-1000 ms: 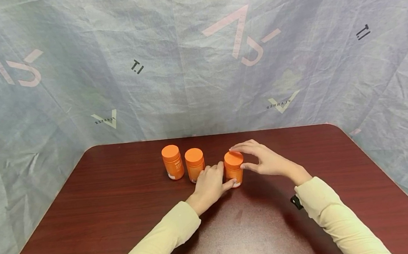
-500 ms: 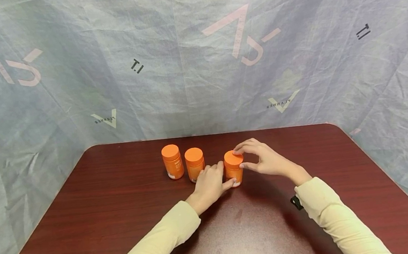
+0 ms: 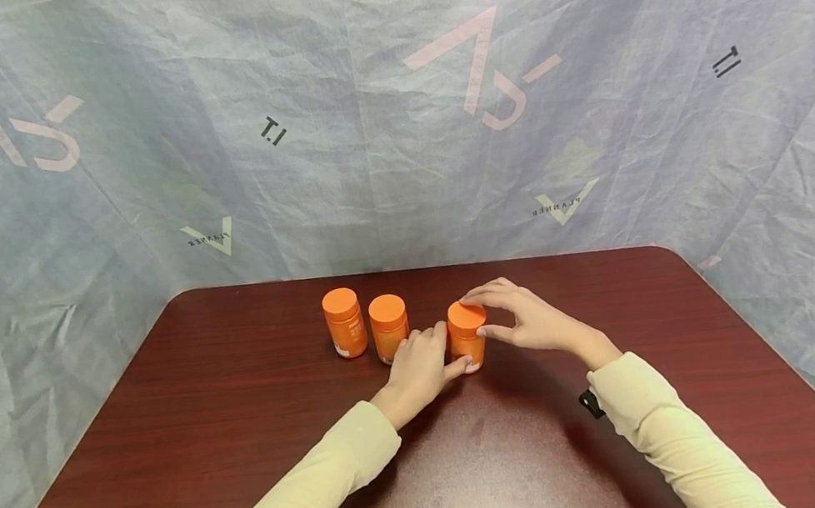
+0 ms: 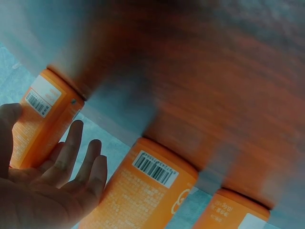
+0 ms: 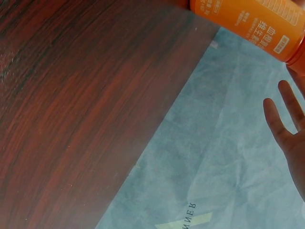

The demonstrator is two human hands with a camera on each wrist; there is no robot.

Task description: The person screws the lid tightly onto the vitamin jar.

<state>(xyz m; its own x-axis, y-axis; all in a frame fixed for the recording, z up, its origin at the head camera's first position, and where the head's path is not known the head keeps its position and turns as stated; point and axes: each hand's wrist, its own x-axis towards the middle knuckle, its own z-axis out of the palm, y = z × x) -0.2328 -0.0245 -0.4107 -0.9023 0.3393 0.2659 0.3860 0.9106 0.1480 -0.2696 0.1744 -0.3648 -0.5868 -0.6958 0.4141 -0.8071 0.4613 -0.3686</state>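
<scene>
Three orange lidded bottles stand upright on the table. My left hand (image 3: 417, 372) grips the body of the rightmost bottle (image 3: 473, 352), thumb on its near side and fingers at its left. In the left wrist view that bottle (image 4: 35, 126) sits between thumb and fingers, its barcode label showing. My right hand (image 3: 531, 317) pinches the same bottle's orange lid (image 3: 466, 317) between thumb and fingertips. Other fingers of this hand (image 5: 296, 143) stretch apart in the right wrist view. Beside my left hand stands the middle bottle (image 3: 389, 323), partly hidden by the knuckles.
The leftmost bottle (image 3: 345, 328) stands left of the middle one. All are toward the far side of the dark red wooden table (image 3: 244, 407). A grey printed cloth (image 3: 370, 191) hangs behind and on both sides. A black band (image 3: 591, 403) shows at my right wrist.
My right fingertips shifted slightly inward over the lid, then back toward its far edge. My left hand and the bottles stay in place.
</scene>
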